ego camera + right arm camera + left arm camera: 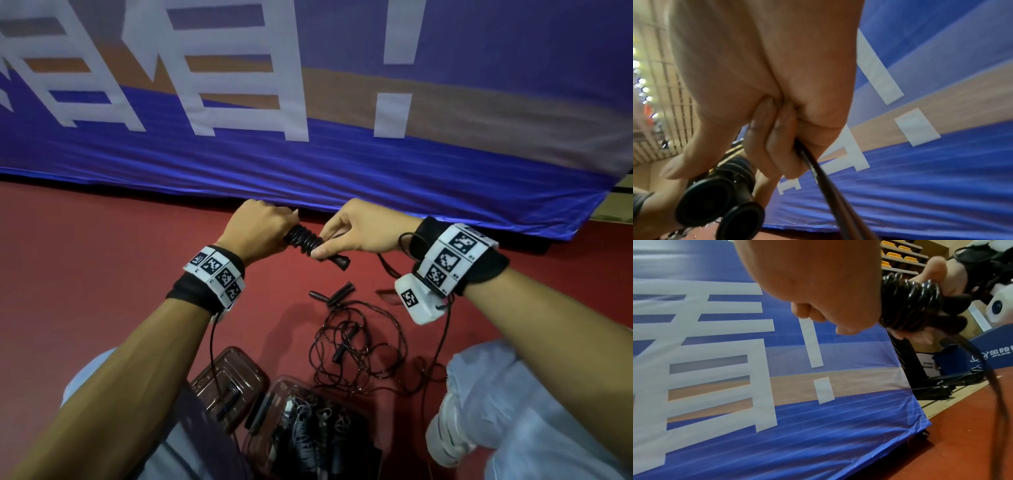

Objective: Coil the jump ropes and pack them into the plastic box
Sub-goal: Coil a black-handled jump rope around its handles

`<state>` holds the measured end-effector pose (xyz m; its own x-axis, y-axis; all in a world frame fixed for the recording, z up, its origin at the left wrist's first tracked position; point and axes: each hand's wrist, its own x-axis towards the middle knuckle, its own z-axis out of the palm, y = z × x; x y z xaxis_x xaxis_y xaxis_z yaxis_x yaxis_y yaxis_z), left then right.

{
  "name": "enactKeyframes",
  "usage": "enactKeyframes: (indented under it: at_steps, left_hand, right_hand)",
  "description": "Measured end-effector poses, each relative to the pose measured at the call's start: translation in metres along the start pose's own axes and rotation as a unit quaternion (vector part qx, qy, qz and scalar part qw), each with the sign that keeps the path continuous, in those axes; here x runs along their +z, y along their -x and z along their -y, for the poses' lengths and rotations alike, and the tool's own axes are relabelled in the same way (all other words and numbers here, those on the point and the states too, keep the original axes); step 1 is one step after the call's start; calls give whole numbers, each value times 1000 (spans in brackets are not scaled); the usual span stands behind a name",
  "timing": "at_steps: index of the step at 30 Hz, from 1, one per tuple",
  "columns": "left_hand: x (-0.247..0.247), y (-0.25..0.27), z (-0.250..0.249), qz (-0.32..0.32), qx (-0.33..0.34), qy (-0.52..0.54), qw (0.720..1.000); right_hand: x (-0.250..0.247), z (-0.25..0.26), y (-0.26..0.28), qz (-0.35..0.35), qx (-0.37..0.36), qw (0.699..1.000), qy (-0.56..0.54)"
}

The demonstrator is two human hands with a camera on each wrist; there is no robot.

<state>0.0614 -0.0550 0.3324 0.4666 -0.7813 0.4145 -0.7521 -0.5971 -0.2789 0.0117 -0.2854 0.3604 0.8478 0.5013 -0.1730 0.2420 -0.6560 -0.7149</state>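
Above the red floor, both hands hold one black jump rope (304, 240) with its cord wound in tight turns round its two handles. My left hand (274, 226) grips the far end of the bundle in a fist. My right hand (329, 244) pinches the wound part by the handle ends (342, 263) and keeps the loose cord (813, 165) under its curled fingers. The coil (910, 301) and the two round handle caps (709, 199) show up close. More black ropes (356, 342) lie tangled on the floor. The clear plastic box (274, 387) below holds several coiled ropes.
A blue banner (342, 161) with white letters stands just behind the hands. The box lid (229, 380) lies left of the box. My knees (534, 394) and a white shoe (448, 438) flank the ropes. Camera cables hang from both wrists.
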Motion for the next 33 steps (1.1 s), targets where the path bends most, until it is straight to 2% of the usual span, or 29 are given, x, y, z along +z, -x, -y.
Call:
enactKeyframes:
  at_steps: [3, 7, 12, 16, 21, 26, 29, 31, 33]
  left_hand:
    - [-5, 0, 3, -82, -9, 8, 997]
    - [-3, 3, 2, -145, -28, 67, 987]
    - [2, 3, -2, -187, -116, 139, 966]
    - [6, 2, -8, -187, -189, 171, 949]
    - [8, -2, -17, -139, -289, 216, 922]
    - [10, -8, -25, -56, -411, 247, 876]
    - [11, -14, -26, -28, -484, 257, 836]
    - [12, -16, -26, 16, -501, 216, 838]
    - [14, -15, -26, 72, -493, 158, 853]
  right_hand:
    - [0, 3, 1, 52, 3, 994, -93]
    - [6, 3, -4, 155, 25, 957, -246]
    - [2, 8, -5, 157, 38, 923, -349]
    - [1, 8, -5, 159, 46, 881, -442]
    - [5, 9, -6, 123, 45, 855, -501]
    - [11, 8, -9, 83, 44, 799, -594]
    - [22, 11, -18, 15, 62, 762, -644]
    - [29, 14, -26, -25, 94, 761, -641]
    - [35, 17, -31, -48, 144, 787, -598]
